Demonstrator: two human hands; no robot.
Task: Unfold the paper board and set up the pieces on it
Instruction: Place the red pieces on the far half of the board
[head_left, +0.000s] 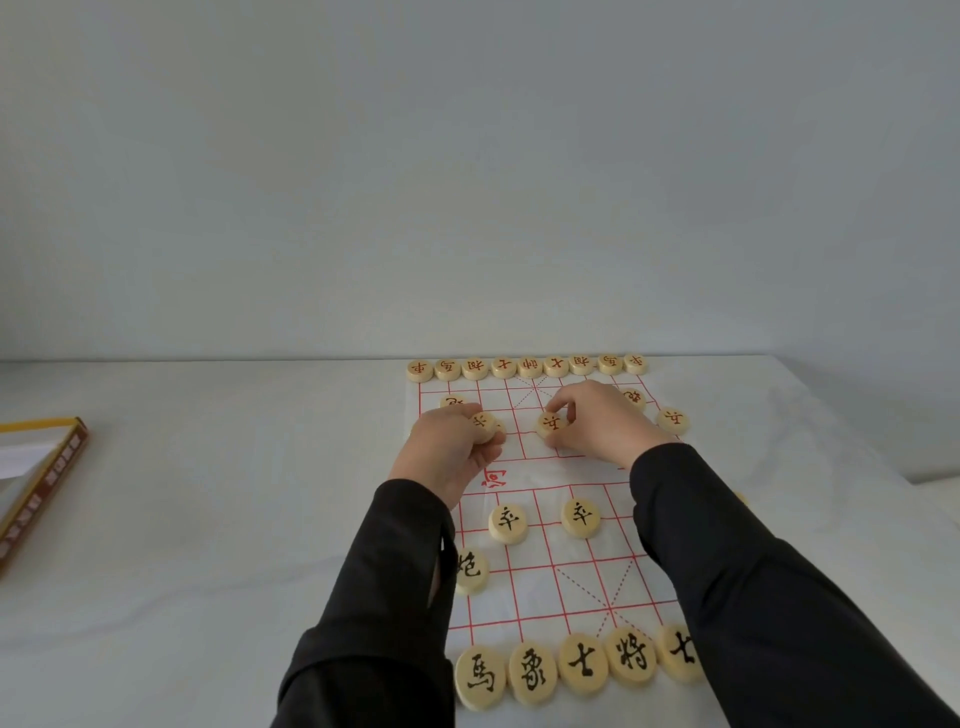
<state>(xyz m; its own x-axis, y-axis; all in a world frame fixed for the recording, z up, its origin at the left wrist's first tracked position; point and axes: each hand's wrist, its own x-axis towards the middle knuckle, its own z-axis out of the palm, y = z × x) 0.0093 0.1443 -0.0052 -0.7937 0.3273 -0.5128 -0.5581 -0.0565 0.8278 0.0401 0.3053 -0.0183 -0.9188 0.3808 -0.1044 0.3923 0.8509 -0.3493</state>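
The white paper board (535, 577) with red grid lines lies unfolded on the table. Round wooden pieces stand on it: a far row with red characters (527, 367) and a near row with black characters (582, 662). My left hand (449, 452) holds a red-marked piece (484, 423) at the board's left side. My right hand (602, 423) pinches another red-marked piece (551, 423) near the board's middle. Two black-marked pieces (508, 522) (581, 516) sit between my sleeves. One more red-marked piece (674, 420) sits at the right edge.
An open box with a yellow and brown rim (41, 483) lies at the table's left edge. The table is covered in white cloth (208, 519). A plain wall stands behind the table's far edge.
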